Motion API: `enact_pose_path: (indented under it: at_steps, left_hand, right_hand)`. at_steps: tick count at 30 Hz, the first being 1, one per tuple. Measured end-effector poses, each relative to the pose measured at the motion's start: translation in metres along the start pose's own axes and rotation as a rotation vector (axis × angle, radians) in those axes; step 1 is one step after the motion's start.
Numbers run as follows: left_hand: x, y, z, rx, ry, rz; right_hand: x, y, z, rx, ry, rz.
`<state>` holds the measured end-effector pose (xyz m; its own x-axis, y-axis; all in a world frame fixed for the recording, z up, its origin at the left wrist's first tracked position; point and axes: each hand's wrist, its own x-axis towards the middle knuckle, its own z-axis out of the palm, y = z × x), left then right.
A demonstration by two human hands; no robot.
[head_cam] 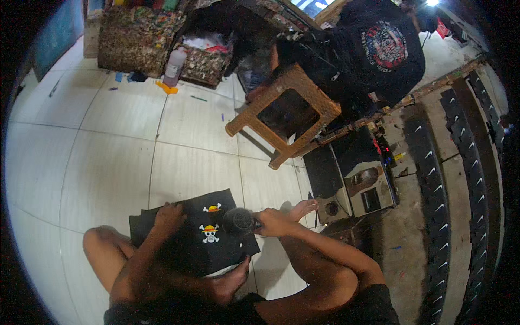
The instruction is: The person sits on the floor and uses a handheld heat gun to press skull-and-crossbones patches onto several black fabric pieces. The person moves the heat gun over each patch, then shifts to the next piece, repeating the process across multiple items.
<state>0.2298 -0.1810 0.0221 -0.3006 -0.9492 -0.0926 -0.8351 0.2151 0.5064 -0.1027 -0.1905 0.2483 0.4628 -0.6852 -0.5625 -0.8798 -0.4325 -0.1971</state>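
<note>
A black cloth sheet [183, 252] lies over my lap and the floor, with a second dark layer showing at its left edge. It bears a skull-and-crossbones emblem in a yellow straw hat [209, 234]. A similar hat-and-bones emblem [212, 208], whose lower part does not show, sits above it. My left hand [168, 218] holds the cloth by its upper left edge, fingers bent. In my right hand [273, 222] is the handle of a dark hair dryer [239, 221], its round rear grille facing up. It is over the cloth's right side, beside the emblems; its nozzle is hidden.
A brown plastic stool [280, 118] lies tipped ahead, near a person in black [357, 61]. Right of me stands a low box [367, 183] with dark items. Black strips with white marks [430, 174] run along the right. A bottle [174, 67] stands by foam blocks [136, 44].
</note>
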Motion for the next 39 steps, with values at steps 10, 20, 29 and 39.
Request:
enact_pose_path:
  at_steps: [10,20,29,39]
  left_hand:
    - [-0.003,0.011,-0.014,-0.055,-0.069,-0.02]
    - [-0.005,0.001,0.006,-0.057,0.091,0.122]
    - [-0.004,0.015,-0.002,-0.121,-0.099,-0.067]
    - [0.004,0.013,-0.004,0.105,-0.129,0.085]
  right_hand:
    - [0.0,0.0,0.002,-0.072,0.061,-0.011]
    - [0.012,-0.002,0.0,0.052,0.046,-0.066]
    - [0.016,-0.009,0.007,0.377,0.104,-0.345]
    - [0.018,0.005,0.007,0.137,-0.004,-0.167]
